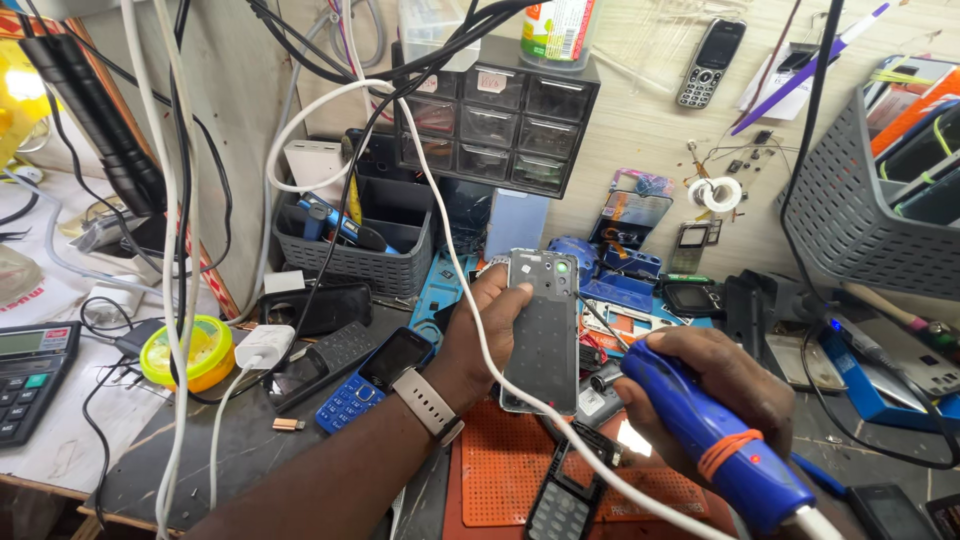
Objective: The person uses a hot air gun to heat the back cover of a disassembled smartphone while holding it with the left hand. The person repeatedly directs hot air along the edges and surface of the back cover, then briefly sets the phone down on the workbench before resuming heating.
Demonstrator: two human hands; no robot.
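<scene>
My left hand holds a grey smartphone back cover upright over the orange work mat; a pale watch strap sits on that wrist. My right hand grips a blue hot-air tool handle with an orange band, its nozzle end near the cover's lower right edge. A white cable runs from the tool's rear across the cover. A black keypad phone frame lies on the mat below.
A blue keypad phone, a black phone, a yellow round tin and a calculator lie at left. Grey baskets and a small drawer cabinet stand behind. Loose parts crowd the right side.
</scene>
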